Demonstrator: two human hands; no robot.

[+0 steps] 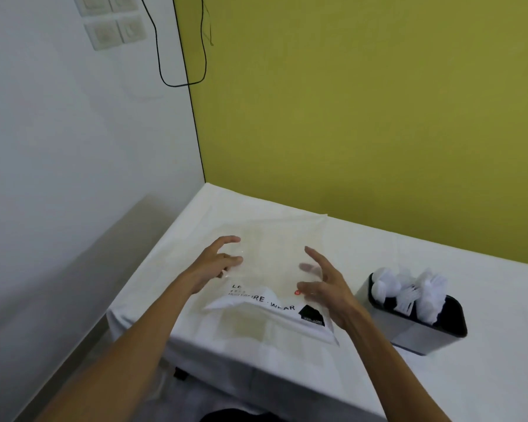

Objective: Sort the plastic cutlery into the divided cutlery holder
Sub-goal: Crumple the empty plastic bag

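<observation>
A dark-rimmed grey cutlery holder stands on the table at the right, with several white plastic cutlery pieces standing upright in it. A clear plastic bag with black print lies flat in the middle of the white table. My left hand hovers over the bag's left side, fingers spread. Over the bag's right side is my right hand, fingers apart too. Neither hand holds anything. I cannot tell whether the fingertips touch the bag.
The table is covered by a white cloth and sits in a corner. A yellow-green wall runs behind it and a white wall stands to the left. A black cable hangs in the corner.
</observation>
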